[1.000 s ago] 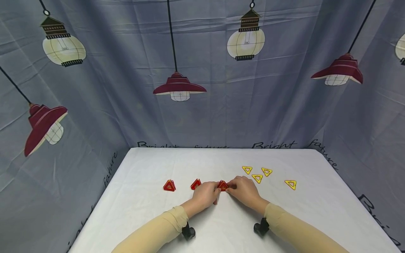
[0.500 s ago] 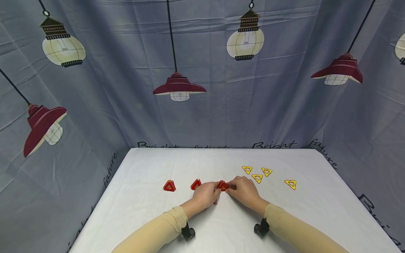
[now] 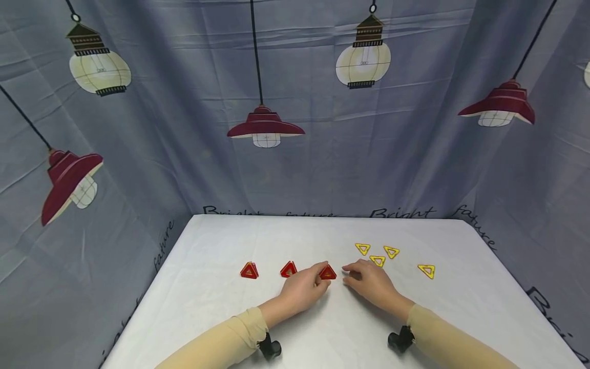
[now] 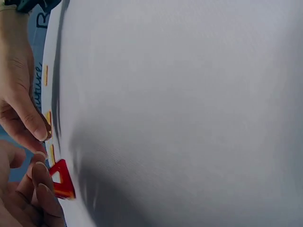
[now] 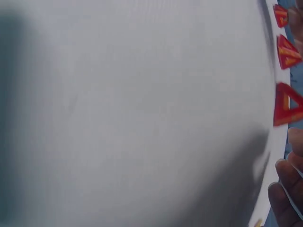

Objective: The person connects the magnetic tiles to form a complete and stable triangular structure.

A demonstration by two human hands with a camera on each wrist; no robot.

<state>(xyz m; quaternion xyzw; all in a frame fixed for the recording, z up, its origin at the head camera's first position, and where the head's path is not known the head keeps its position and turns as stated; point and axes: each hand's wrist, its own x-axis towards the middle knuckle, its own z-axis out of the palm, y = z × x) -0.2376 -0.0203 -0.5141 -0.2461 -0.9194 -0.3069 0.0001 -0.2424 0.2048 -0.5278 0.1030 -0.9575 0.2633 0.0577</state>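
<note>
In the head view, a red triangular piece (image 3: pixel 328 272) stands on the white table between the two hands. The left hand (image 3: pixel 301 289) is at its left side, thumb and fingers loosely apart around the near edge; whether they touch it is unclear. To the right, separated by a small gap, the right hand (image 3: pixel 372 283) has relaxed fingers and holds nothing. From the right wrist, the red piece (image 5: pixel 280 106) appears free of the right fingers (image 5: pixel 286 182). The left wrist view shows the red piece (image 4: pixel 70 184) beside the left fingers (image 4: pixel 43 182).
Two more red triangular pieces (image 3: pixel 249 270) (image 3: pixel 288 269) sit left of the hands, the nearer one beside the left hand. Several flat yellow triangles lie behind and right of the right hand, one (image 3: pixel 426 271) farther right. A patterned curtain (image 3: pixel 295 174) hangs behind the table.
The right hand has let go of the red piece and moved right. The left fingers have loosened and spread, with that hand slightly shifted. The head view has moved a little.
</note>
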